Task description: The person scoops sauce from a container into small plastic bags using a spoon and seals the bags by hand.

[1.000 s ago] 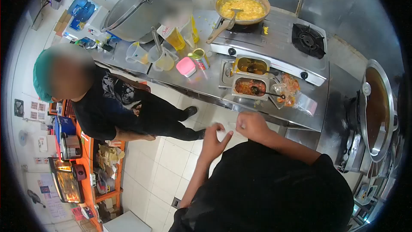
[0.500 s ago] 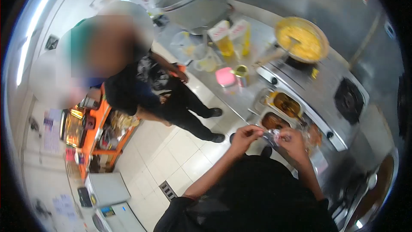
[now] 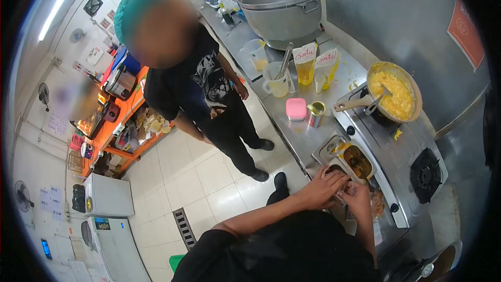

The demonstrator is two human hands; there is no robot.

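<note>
A small, crumpled piece of clear, shiny plastic (image 3: 350, 191), mostly hidden, is pinched in the right hand (image 3: 359, 196). A rectangular stainless-steel tub (image 3: 327, 167) of dark reddish food sits below the left hand (image 3: 324, 187), partly covered.

- The left hand (image 3: 322, 188) covers much of the front metal container (image 3: 334, 169); its contents cannot be made out.
- Whatever sits at the fingertips of the right hand (image 3: 359, 197) is too small and covered to identify.
- The right forearm partly hides the reddish food (image 3: 377, 203) beside it.
- The co-worker's head (image 3: 159, 28) is blurred.
- The large pan (image 3: 448, 261), lower right, is cut off.
- Wall papers (image 3: 50, 200): print too small to read.
</note>
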